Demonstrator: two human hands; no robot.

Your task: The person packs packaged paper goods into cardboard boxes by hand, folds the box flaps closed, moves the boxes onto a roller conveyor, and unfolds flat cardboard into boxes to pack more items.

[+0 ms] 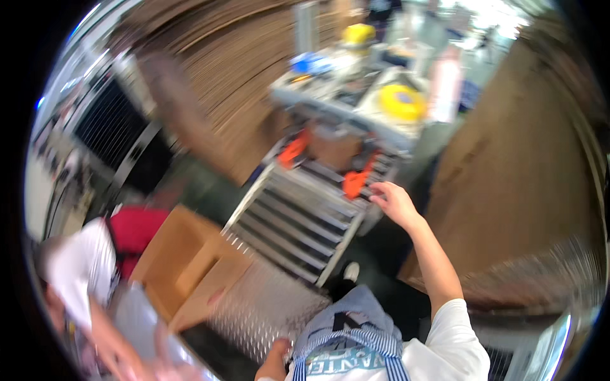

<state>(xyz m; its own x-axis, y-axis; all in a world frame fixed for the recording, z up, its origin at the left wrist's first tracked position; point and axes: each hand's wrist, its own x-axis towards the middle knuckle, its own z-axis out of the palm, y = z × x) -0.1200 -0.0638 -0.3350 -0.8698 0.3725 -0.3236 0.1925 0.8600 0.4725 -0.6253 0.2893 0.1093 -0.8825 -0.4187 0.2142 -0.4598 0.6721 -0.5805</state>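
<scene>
My right hand (395, 203) reaches forward with its fingers loosely bent and partly apart. Its fingertips are close to an orange bracket (357, 183) at the far right corner of a roller conveyor (289, 219); whether they touch it I cannot tell. Nothing shows in this hand. A second orange bracket (294, 150) stands on the opposite side, and a brown board or box face (335, 151) sits between the two. Low by my body, my left hand (277, 352) is at the edge of a studded metal plate (264, 305). Its fingers are mostly hidden and blurred.
An open cardboard box (184, 257) rests left of the plate, beside a co-worker in a white shirt (82, 260). Behind the conveyor is a cluttered table (298, 95) with a yellow tape roll (401, 103). Tall cardboard stacks (515, 184) flank both sides.
</scene>
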